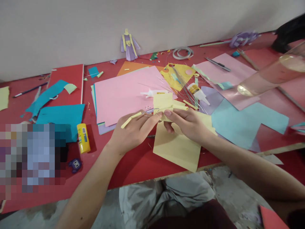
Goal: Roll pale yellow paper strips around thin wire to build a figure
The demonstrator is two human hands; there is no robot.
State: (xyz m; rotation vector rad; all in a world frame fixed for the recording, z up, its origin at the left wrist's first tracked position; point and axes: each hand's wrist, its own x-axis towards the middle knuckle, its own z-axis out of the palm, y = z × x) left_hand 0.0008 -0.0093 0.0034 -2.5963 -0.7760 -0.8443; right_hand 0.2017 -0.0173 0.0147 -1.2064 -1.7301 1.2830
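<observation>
Dark maroon cloth (200, 219) shows at the frame's bottom centre, nearest the camera. Mid-frame, my left hand (132, 131) and right hand (188, 123) both pinch a small, folded pale-yellow paper piece (162, 100), thumbs close together on its lower part. It lies between them, neither hand clearly nearer; its fold runs left to right, one flap pointing up the frame. A thin pale-yellow paper strip (130, 121) crosses my left hand. Lettering on the yellow cylindrical tube (83, 138), left of centre, is too small to read.
</observation>
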